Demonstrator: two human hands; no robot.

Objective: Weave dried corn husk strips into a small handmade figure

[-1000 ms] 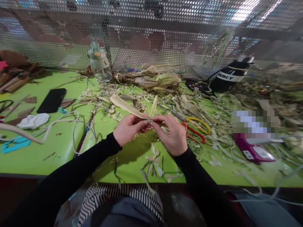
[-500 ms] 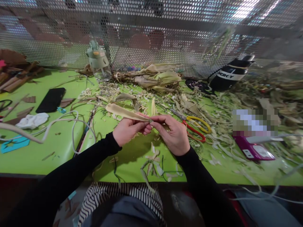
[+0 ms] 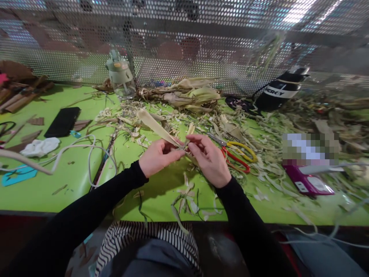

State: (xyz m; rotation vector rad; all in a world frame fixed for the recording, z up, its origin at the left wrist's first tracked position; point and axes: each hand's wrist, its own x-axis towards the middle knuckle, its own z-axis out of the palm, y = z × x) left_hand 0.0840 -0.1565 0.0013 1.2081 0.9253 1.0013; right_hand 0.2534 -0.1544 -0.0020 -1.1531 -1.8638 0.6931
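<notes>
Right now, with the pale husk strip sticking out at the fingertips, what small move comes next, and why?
Probably a gentle pinch by the left hand where the pale husk strip meets the short piece, steadied by the right hand: their lower ends come together there, while their free ends splay apart.

light moderate, uneven | glare upper right | shadow on table (image 3: 73, 192) below hands (image 3: 212, 163) | edges stretched, soft
</notes>
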